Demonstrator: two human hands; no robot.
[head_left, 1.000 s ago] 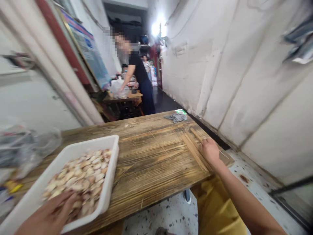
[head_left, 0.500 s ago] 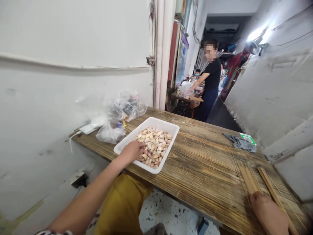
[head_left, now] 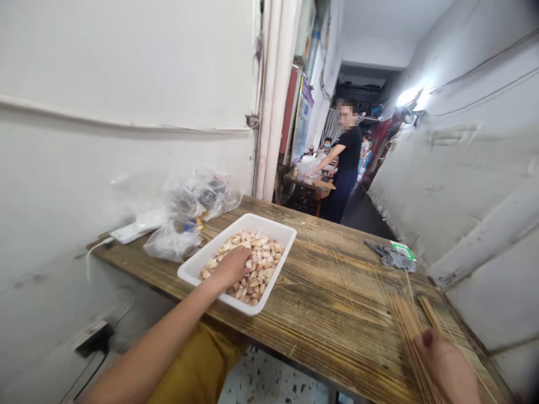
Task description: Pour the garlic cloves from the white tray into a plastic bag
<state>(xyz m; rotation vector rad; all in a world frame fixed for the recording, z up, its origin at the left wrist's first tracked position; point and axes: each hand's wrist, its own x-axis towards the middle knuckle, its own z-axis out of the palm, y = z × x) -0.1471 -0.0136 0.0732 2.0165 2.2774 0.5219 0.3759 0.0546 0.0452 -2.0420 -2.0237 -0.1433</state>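
My left hand [head_left: 236, 265] reaches into a white plastic tray [head_left: 188, 273] filled with unpeeled garlic cloves [head_left: 252, 286]. Its fingers are curled down against the cloves, and the fingertips are hidden, so what they grip does not show. At the right, my right hand [head_left: 446, 362] rests by a spread bundle of thin bamboo skewers [head_left: 402, 322]. Thumb and forefinger are pinched together there, and one skewer [head_left: 409, 285] sticks out forward from them. A smaller bunch of skewers [head_left: 429, 311] lies just beyond that hand.
The wooden table [head_left: 311, 292] also bears a lone skewer [head_left: 343, 280], a grey cloth-like item [head_left: 389, 257], a green-and-white card [head_left: 403, 250], plastic bags [head_left: 172, 241] and a white power strip [head_left: 126, 231]. A person in black [head_left: 347, 157] stands at another table behind.
My left hand has moved farther into the garlic cloves. My right hand has shifted on the skewers, with one now jutting from its fingers. The whole view has tilted and shifted slightly.
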